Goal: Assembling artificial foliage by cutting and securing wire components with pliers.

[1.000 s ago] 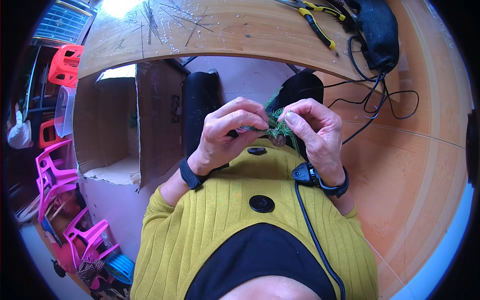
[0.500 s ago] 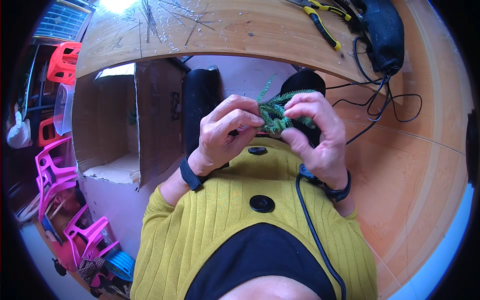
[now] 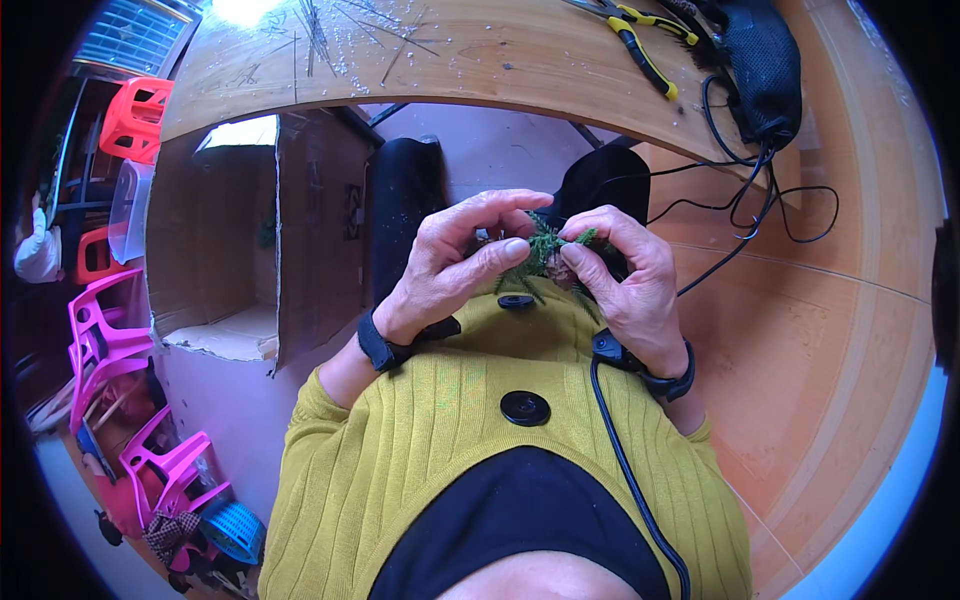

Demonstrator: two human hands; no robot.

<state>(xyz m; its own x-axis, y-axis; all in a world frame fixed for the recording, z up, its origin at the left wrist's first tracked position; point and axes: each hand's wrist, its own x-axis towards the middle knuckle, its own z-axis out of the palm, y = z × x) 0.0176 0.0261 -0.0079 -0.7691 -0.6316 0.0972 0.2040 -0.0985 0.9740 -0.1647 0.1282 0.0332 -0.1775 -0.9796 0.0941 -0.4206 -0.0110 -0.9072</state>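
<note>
In front of my stomach is a small bunch of green, needle-leaved artificial pine sprigs point(image 3: 543, 246), with a brownish part, perhaps a pine cone point(image 3: 560, 268), among the needles. My right hand point(image 3: 637, 285) pinches the bunch between thumb and forefinger. From the other side my left hand point(image 3: 458, 250) holds it loosely, thumb tip against the needles, forefinger stretched out above, other fingers curled behind. Fingers and needles hide the middle of the bunch. Both wrists wear dark straps.
Ahead stands a wooden table point(image 3: 480, 70) bearing thin wires point(image 3: 315, 40), white crumbs, yellow-and-black pliers point(image 3: 642, 58) and a black mesh pouch point(image 3: 762, 75) with cables. An open cardboard box point(image 3: 215, 240) is at the left, beyond it pink plastic stools point(image 3: 105, 325) and a blue basket point(image 3: 235, 530).
The bunch has turned over, its longer sprigs now pointing down and a brownish part showing. My left forefinger has straightened; my right fingers have closed in and moved slightly left.
</note>
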